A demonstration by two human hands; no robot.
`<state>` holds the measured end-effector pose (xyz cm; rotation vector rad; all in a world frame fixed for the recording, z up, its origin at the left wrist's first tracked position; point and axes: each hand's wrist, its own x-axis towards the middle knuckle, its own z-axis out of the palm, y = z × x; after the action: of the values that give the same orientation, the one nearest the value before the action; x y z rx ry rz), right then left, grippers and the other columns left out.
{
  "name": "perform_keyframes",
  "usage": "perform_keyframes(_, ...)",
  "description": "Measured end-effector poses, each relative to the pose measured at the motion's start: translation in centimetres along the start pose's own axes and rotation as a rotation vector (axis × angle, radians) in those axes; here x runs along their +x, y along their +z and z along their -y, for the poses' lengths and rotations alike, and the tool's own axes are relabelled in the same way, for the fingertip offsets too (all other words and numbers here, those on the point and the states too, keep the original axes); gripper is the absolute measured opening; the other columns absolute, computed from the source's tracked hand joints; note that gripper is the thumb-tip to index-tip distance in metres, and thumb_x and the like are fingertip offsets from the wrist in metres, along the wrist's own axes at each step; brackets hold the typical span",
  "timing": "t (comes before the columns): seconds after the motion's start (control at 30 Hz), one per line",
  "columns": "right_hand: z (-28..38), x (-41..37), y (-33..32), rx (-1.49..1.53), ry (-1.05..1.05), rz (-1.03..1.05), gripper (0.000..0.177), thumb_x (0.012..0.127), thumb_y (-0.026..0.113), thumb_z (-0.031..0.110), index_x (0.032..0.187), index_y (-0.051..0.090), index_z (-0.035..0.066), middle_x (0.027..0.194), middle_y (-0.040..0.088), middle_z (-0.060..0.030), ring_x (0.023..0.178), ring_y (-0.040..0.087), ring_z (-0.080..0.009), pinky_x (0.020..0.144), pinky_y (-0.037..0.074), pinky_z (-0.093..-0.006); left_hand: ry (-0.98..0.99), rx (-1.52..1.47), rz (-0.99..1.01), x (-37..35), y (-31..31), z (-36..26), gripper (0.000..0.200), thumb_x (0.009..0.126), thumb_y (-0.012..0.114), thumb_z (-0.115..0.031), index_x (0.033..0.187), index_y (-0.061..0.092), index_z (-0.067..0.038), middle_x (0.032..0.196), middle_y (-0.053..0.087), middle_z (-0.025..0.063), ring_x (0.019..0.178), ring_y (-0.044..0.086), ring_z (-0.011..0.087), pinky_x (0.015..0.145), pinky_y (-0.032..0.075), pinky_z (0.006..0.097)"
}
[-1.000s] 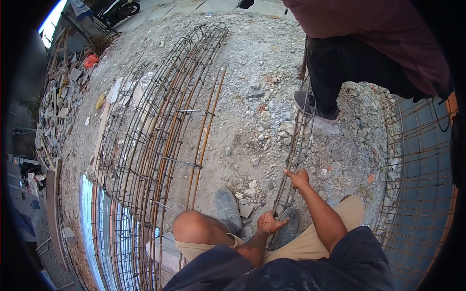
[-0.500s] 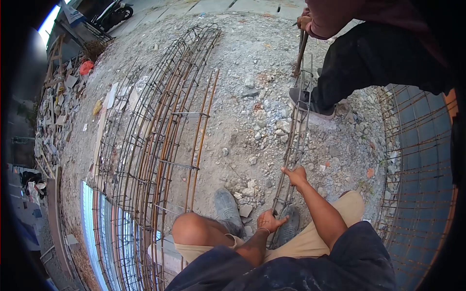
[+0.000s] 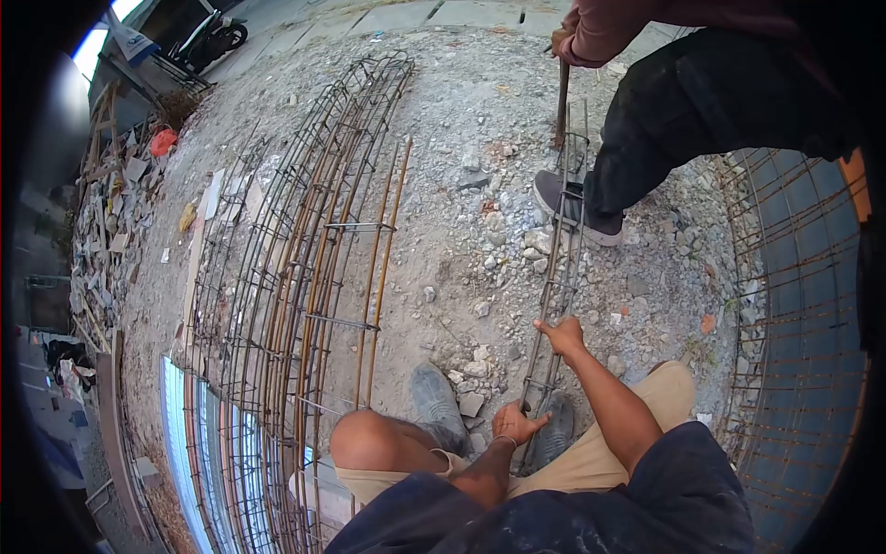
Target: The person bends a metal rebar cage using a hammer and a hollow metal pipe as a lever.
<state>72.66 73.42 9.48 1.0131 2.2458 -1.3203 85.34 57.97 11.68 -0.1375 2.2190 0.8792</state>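
Observation:
A narrow rebar cage (image 3: 551, 295) of thin steel bars with stirrups lies lengthwise in front of me, its near end between my legs. My left hand (image 3: 519, 423) grips its near part, thumb stretched out to the right. Farther along, my right hand (image 3: 561, 335) is closed on the right side of the same cage, thumb pointing left across it; its other fingers are mostly hidden. At the far end, a co-worker's shoe (image 3: 574, 210) is at the cage, and that person's hand (image 3: 560, 42) holds an upright metal bar (image 3: 562, 102) beside it.
Several long rebar cages (image 3: 305, 240) lie to my left, with two loose rusty rods (image 3: 383, 277) alongside. A rusty mesh (image 3: 798, 305) stands at the right over a grey surface. Gravel and broken stones (image 3: 480, 231) cover the ground. Rubble (image 3: 106, 240) is heaped far left; a motorcycle (image 3: 210, 42) stands behind.
The co-worker's shoe has shifted left and slightly nearer. The far end of the cage has moved a little left, and the co-worker's bar stands more upright. My hands keep their holds.

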Motion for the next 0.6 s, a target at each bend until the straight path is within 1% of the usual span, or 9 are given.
perform_keyframes(0.1,0.0,0.1,0.1,0.031,0.019,-0.022,0.051,0.063,0.078,0.034,0.076,0.041,0.0,0.061,0.048,-0.007,0.046,0.046,-0.0154,0.037,0.039,-0.0316,0.021,0.016,-0.012,0.5,0.8,0.8,0.064,0.057,0.067,-0.058,0.086,0.061,-0.002,0.082,0.062,0.0146,0.081,0.059,0.0268,0.075,0.045,0.0342)
perform_keyframes(0.13,0.9,-0.5,-0.5,0.015,0.042,0.038,0.051,0.064,0.077,0.033,0.078,0.041,0.0,0.062,0.048,-0.0073,0.045,0.046,-0.0151,0.036,0.038,-0.0311,0.012,0.007,-0.027,0.5,0.4,0.6,0.064,0.057,0.067,-0.058,0.086,0.061,-0.002,0.082,0.062,0.0146,0.081,0.059,0.0268,0.075,0.045,0.0342)
perform_keyframes(0.2,0.9,-0.2,-0.3,0.018,0.034,0.045,0.051,0.064,0.077,0.033,0.077,0.041,0.001,0.061,0.048,-0.0071,0.044,0.046,-0.0152,0.036,0.038,-0.0309,-0.007,0.035,0.025,0.2,0.1,0.1,0.067,0.057,0.066,-0.059,0.09,0.06,-0.001,0.088,0.062,0.0168,0.084,0.059,0.0289,0.076,0.045,0.0364)
perform_keyframes(0.3,0.7,-0.5,-0.7,0.046,0.059,0.062,0.049,0.064,0.077,0.032,0.076,0.04,0.002,0.06,0.047,-0.0066,0.043,0.046,-0.0157,0.035,0.038,-0.0311,0.015,-0.01,0.028,0.2,0.2,0.3,0.067,0.058,0.065,-0.06,0.089,0.06,-0.001,0.088,0.062,0.0168,0.085,0.059,0.0288,0.076,0.045,0.0365)
perform_keyframes(0.33,0.7,-0.5,-0.6,0.046,0.046,0.036,0.049,0.064,0.077,0.032,0.075,0.04,0.002,0.059,0.047,-0.0063,0.043,0.046,-0.0156,0.035,0.038,-0.0312,0.034,-0.028,-0.001,0.2,0.2,0.3,0.064,0.057,0.067,-0.059,0.083,0.06,-0.001,0.079,0.062,0.0153,0.078,0.059,0.0278,0.074,0.045,0.0354)
perform_keyframes(0.37,0.8,-0.6,-0.5,0.046,0.031,0.013,0.049,0.064,0.077,0.032,0.075,0.04,0.003,0.058,0.047,-0.006,0.043,0.046,-0.0155,0.035,0.038,-0.0313,0.033,-0.028,0.003,0.2,0.3,0.3,0.064,0.057,0.067,-0.059,0.083,0.06,-0.001,0.079,0.062,0.0153,0.078,0.059,0.0278,0.074,0.045,0.0354)
perform_keyframes(0.43,0.8,-0.8,-0.4,0.06,0.028,0.008,0.049,0.065,0.076,0.033,0.074,0.039,0.003,0.057,0.046,-0.0056,0.042,0.045,-0.0156,0.036,0.038,-0.0315,0.037,0.011,-0.011,0.2,0.4,0.4,0.067,0.058,0.065,-0.06,0.089,0.06,-0.001,0.087,0.062,0.0163,0.085,0.059,0.0283,0.076,0.045,0.0362)
perform_keyframes(0.5,1.0,-0.8,-0.6,0.025,0.063,0.012,0.051,0.064,0.076,0.035,0.081,0.044,-0.001,0.063,0.051,-0.0082,0.048,0.049,-0.0174,0.044,0.041,-0.0339,0.043,-0.004,-0.015,0.3,0.4,0.6,0.065,0.057,0.066,-0.059,0.086,0.06,-0.001,0.083,0.062,0.0158,0.082,0.059,0.0279,0.075,0.045,0.0356)
perform_keyframes(0.6,0.7,-0.5,-0.3,-0.003,0.071,0.002,0.051,0.064,0.076,0.035,0.081,0.044,-0.001,0.064,0.051,-0.0093,0.049,0.05,-0.0181,0.045,0.042,-0.0342,0.054,-0.019,-0.042,0.3,0.7,0.7,0.064,0.057,0.067,-0.059,0.084,0.06,-0.001,0.079,0.062,0.0151,0.079,0.059,0.0273,0.073,0.045,0.035)
